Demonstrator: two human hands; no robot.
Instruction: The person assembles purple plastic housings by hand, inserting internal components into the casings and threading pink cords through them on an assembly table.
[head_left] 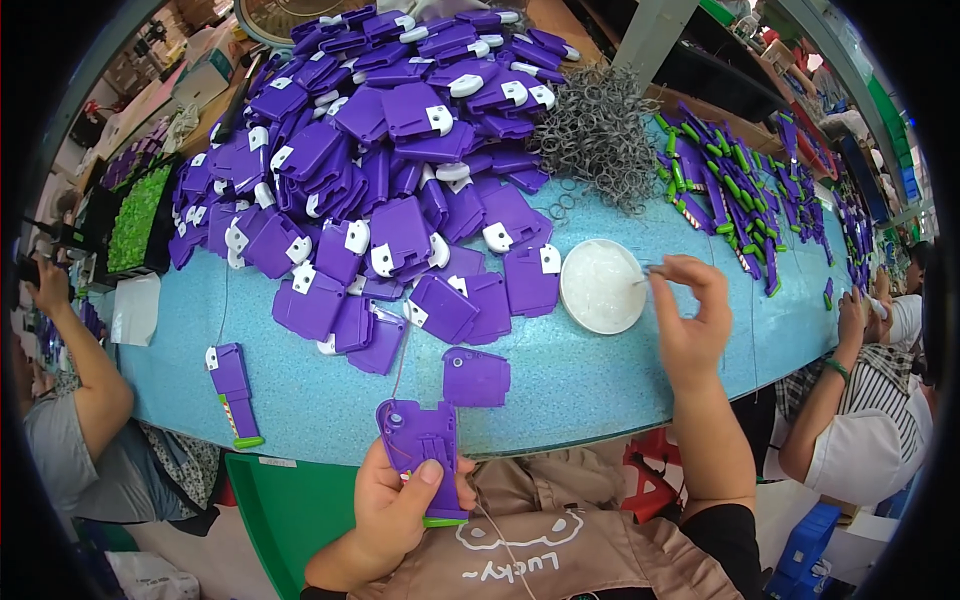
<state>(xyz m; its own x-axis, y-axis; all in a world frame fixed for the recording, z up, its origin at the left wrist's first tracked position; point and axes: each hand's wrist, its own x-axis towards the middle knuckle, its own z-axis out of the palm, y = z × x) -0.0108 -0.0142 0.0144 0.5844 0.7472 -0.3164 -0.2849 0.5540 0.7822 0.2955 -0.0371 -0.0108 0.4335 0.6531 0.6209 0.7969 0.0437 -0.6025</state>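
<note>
Low in the middle, my left hand (388, 510) is closed around a purple plastic casing (425, 430) with a green end, its open inner side facing up and the thumb pressed on it. A thin cord runs by this casing. My right hand (697, 315) pinches a small, thin greyish piece (648, 273) over the right rim of a round white dish (590, 318). Its exact kind is too small to make out. The dish holds something whitish and glossy. Just above the held casing lies a loose purple shell (476, 377), inner face up.
A large heap of purple shells (390, 110) with white tips fills the back left. Beside it are a pile of grey metal rings (600, 130) and purple-and-green pieces (730, 180). One assembled piece (232, 392) lies left. Co-workers sit at both sides.
</note>
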